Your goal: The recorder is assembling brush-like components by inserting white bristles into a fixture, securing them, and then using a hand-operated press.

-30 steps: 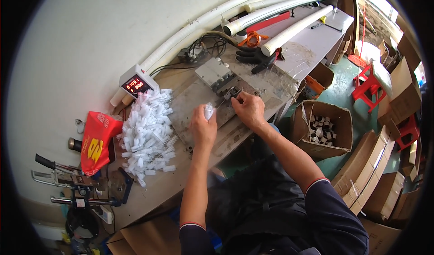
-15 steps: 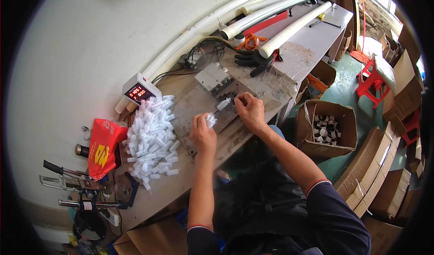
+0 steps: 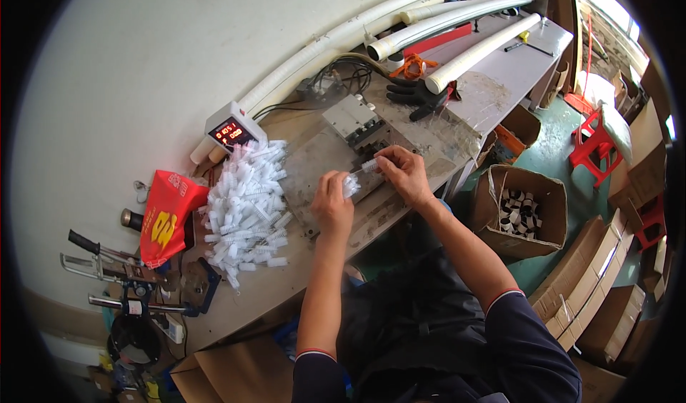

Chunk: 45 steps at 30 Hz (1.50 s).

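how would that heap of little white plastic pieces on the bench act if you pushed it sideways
The heap of white pieces would probably scatter, since the pieces lie loose and criss-crossed. Each looks small and tube-like, so likely light and apt to roll. The one pinched in the right hand keeps its shape, suggesting stiffness.

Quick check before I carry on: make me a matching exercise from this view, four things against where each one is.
Things:
1. red bag
2. black glove
3. cardboard box of small parts
4. small white piece

Places:
A. on the floor, right of the bench
B. in the left hand
C. left of the white pile
D. beside the long white pipes

Pairs: 1-C, 2-D, 3-A, 4-B
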### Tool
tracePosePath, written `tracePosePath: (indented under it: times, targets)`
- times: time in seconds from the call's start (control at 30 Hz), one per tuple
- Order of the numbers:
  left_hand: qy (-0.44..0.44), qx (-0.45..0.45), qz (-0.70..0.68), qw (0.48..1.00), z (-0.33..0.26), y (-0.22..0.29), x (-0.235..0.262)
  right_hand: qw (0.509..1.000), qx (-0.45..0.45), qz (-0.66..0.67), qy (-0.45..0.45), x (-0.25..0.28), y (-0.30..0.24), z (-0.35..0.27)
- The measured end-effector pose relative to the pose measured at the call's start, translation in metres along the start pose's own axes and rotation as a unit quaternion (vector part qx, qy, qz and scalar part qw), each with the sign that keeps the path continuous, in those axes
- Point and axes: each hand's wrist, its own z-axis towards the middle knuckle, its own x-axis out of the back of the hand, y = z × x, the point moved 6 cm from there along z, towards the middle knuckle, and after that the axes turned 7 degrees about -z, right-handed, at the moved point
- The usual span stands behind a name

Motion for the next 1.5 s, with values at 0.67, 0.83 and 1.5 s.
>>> tracePosePath:
  times: [0.67,0.83,1.5]
  targets:
    - [0.022,0.003,-0.048,0.999,-0.019,0.007,0.031,0.996,0.037,-0.033,-0.069,-0.016,-0.01,-0.007]
    - [0.079,0.133,0.077,0.985,-0.077,0.0,0.139,0.994,0.042,-0.081,-0.061,-0.006,-0.001,-0.001]
    - [0.009,0.094,0.052,0.994,-0.09,-0.014,0.145,0.973,0.116,-0.185,-0.078,-0.017,0.005,-0.014]
